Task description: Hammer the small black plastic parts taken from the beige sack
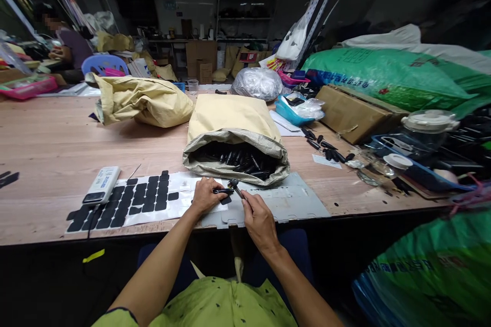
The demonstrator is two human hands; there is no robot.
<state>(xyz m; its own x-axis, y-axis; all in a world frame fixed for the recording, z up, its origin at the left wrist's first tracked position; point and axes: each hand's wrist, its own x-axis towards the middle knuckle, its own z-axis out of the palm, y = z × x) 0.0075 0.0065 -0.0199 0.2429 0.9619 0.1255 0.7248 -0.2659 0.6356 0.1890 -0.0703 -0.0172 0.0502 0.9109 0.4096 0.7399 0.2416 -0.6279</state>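
Two hands work at the table's front edge: the left hand (207,195) pinches one slim black part (223,191) just above one grey board (299,199), and the right hand (261,218) has its fingers wrapped around one knob-headed tool (238,191), its head at the part. Two tan paper sacks lie beyond, one open sack (233,112) (its black pieces (240,157) too crowded to count) and one folded sack (157,104). One white device (102,185) rests to the left, beside rows of black stickers (150,194).

Right hand (260,218) holds one tool (238,192), left hand (206,195) one black piece (222,191); two tan sacks (232,112) lie on the table (153,149) beyond
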